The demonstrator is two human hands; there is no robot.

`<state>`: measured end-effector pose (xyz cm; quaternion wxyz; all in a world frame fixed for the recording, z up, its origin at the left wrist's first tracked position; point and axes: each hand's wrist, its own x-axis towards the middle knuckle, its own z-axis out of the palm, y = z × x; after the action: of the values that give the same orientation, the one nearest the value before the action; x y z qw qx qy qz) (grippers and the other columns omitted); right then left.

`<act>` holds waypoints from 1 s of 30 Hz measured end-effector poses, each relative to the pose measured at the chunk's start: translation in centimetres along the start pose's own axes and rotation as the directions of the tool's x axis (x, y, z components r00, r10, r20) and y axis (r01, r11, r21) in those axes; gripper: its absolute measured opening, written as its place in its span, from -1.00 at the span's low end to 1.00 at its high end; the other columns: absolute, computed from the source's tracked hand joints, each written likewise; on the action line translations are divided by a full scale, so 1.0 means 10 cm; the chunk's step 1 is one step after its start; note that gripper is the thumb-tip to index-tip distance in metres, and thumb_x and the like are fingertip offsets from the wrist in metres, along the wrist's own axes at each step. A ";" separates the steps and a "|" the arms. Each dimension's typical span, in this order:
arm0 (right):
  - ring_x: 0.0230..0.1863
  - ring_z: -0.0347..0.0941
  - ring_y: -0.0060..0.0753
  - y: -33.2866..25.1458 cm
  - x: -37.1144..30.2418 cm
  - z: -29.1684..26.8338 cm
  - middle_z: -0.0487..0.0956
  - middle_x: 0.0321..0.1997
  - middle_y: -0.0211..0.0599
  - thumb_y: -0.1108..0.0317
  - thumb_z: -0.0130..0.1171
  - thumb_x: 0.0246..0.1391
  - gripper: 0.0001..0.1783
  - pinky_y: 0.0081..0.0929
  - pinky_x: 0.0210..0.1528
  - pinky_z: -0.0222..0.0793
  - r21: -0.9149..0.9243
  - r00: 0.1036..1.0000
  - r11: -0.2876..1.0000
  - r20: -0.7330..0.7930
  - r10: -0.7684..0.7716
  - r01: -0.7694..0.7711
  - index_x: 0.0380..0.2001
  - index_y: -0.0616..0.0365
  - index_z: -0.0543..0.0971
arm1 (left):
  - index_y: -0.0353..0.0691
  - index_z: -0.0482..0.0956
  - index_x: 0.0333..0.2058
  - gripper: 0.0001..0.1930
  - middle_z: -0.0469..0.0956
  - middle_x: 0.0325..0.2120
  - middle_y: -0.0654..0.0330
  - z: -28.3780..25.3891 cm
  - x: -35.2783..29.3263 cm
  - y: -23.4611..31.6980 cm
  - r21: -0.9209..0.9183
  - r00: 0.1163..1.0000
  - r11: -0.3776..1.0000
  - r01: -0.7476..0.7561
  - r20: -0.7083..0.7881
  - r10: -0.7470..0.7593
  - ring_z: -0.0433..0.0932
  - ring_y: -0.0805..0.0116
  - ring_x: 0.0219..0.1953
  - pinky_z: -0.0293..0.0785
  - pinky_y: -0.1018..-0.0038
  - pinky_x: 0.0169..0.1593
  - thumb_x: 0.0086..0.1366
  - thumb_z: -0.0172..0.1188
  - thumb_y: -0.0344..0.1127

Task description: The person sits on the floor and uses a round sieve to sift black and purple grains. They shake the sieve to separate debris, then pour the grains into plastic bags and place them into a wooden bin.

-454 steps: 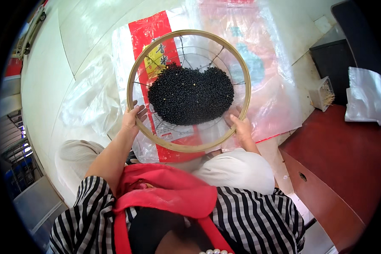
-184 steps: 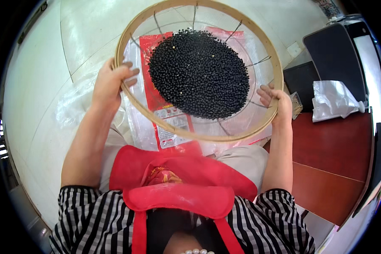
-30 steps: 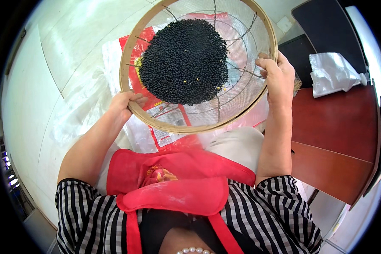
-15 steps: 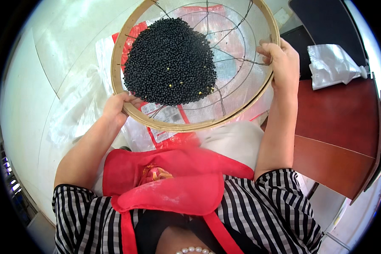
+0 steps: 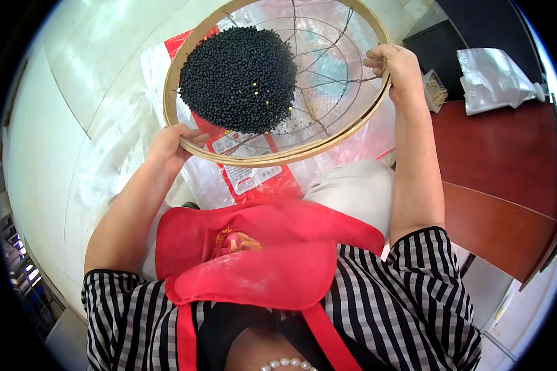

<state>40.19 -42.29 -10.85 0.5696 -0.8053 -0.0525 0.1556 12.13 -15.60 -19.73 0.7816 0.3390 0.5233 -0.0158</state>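
Observation:
A round sieve with a wooden rim and wire mesh is held up in front of me, tilted. On the left part of its mesh lies a heap of black beans, with a few yellow bits among them along the near right side. My left hand grips the rim at the near left, fingers reaching over the inner edge. At the right side my right hand is closed around the rim, its fingertips curled over the mesh. Wires cross under the mesh on the right part, where few beans lie.
Below the sieve a red and clear plastic bag is spread on the pale floor. To the right stands a reddish-brown wooden table with a silvery plastic bag and a small clear bag near its far edge. A red apron covers my lap.
The sieve has moved slightly away and tilted more, with both hands still on its rim. The bean heap has drawn together toward the left, and the yellow bits have shifted.

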 end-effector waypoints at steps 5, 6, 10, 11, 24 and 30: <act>-0.54 0.41 -0.41 0.01 -0.05 -0.01 0.47 -0.56 -0.19 0.44 0.06 -0.25 -0.80 -0.55 -0.51 0.23 0.074 0.999 0.997 -0.027 0.037 -0.035 -0.53 0.41 0.46 | -0.58 0.16 -0.10 -0.57 0.32 -0.09 -0.25 0.07 -0.06 0.06 0.042 0.996 0.995 -0.089 -0.017 0.090 0.46 -0.11 -0.13 0.47 0.18 -0.20 0.03 -0.02 -0.56; -0.53 0.42 -0.41 -0.01 -0.06 -0.01 0.47 -0.56 -0.18 0.45 0.06 -0.25 -0.80 -0.55 -0.50 0.23 0.058 0.999 0.998 -0.020 0.029 -0.027 -0.53 0.41 0.46 | -0.57 0.16 -0.10 -0.57 0.32 -0.09 -0.24 0.05 -0.05 0.08 0.051 0.995 0.994 -0.098 -0.024 0.099 0.46 -0.11 -0.13 0.46 0.18 -0.20 0.03 -0.01 -0.55; -0.39 0.50 -0.35 0.10 -0.02 -0.04 0.53 -0.44 -0.18 0.40 0.06 -0.15 -0.79 -0.56 -0.38 0.30 -0.058 0.997 0.996 0.031 0.073 -0.071 -0.45 0.37 0.49 | -0.54 0.18 -0.09 -0.58 0.35 -0.09 -0.22 -0.09 0.13 0.31 0.083 0.990 0.988 -0.134 -0.043 0.138 0.46 -0.08 -0.11 0.43 0.16 -0.22 0.03 0.00 -0.54; -0.39 0.50 -0.35 0.12 -0.04 0.01 0.53 -0.44 -0.18 0.40 0.06 -0.15 -0.78 -0.56 -0.37 0.31 -0.049 0.996 0.996 0.027 0.079 -0.078 -0.45 0.37 0.48 | -0.53 0.19 -0.09 -0.58 0.35 -0.09 -0.21 -0.11 0.15 0.38 0.088 0.987 0.985 -0.149 -0.046 0.154 0.46 -0.07 -0.11 0.43 0.16 -0.22 0.03 0.00 -0.54; -0.32 0.50 -0.34 0.09 -0.24 -0.10 0.50 -0.26 -0.08 0.47 0.04 -0.14 -0.70 -0.53 -0.32 0.36 0.210 0.999 0.977 -0.007 0.043 -0.041 -0.29 0.45 0.41 | -0.53 0.14 -0.02 -0.49 0.33 -0.08 -0.20 0.11 -0.27 0.47 0.177 0.860 0.843 -0.507 0.034 0.510 0.45 0.02 -0.06 0.44 0.33 -0.23 0.04 0.01 -0.44; -0.28 0.49 -0.32 0.12 -0.20 -0.10 0.48 -0.28 -0.13 0.45 0.06 -0.13 -0.68 -0.53 -0.31 0.33 0.185 0.995 0.978 0.044 0.095 -0.101 -0.27 0.43 0.41 | -0.54 0.15 -0.04 -0.51 0.36 -0.11 -0.18 0.14 -0.28 0.52 0.198 0.870 0.851 -0.487 0.019 0.493 0.46 0.02 -0.08 0.46 0.39 -0.30 0.05 0.01 -0.45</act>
<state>38.51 -44.09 -11.34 0.6333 -0.7471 -0.0078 0.2017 13.95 -13.29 -14.40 0.7139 0.5368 0.4281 0.1377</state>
